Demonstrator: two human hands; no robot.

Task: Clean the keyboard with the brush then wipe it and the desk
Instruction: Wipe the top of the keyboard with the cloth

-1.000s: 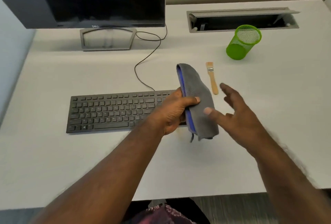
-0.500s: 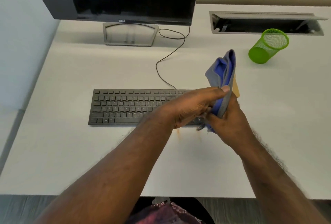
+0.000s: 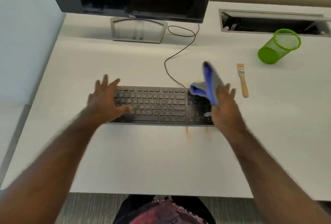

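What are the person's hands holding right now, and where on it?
The right hand grips the grey and blue folded cloth by its lower end. The left hand, fingers spread over the black keyboard, holds nothing.

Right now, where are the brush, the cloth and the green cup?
brush [image 3: 244,86]: head view, on its wooden handle.
cloth [image 3: 211,82]: head view, on its grey-and-blue fold.
green mesh cup [image 3: 275,50]: head view, on its side wall.
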